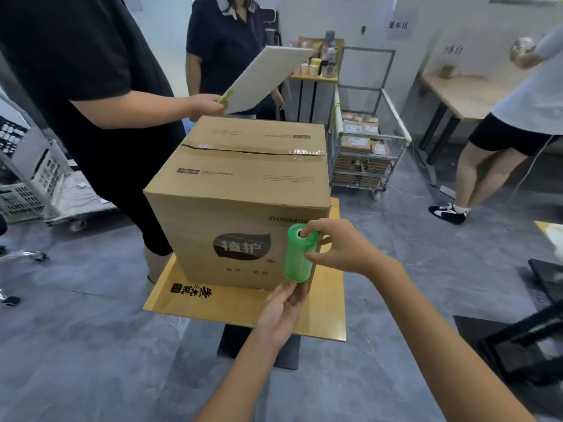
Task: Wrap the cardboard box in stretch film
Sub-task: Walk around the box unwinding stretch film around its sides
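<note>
The box (243, 193) stands on the table (189, 303), set back from its near edge. By the box's near right corner the film roll (297, 257) is upright. The right hand (338, 248) pinches its top, one finger in the core, and the left hand (280, 309) grips its bottom end.
</note>
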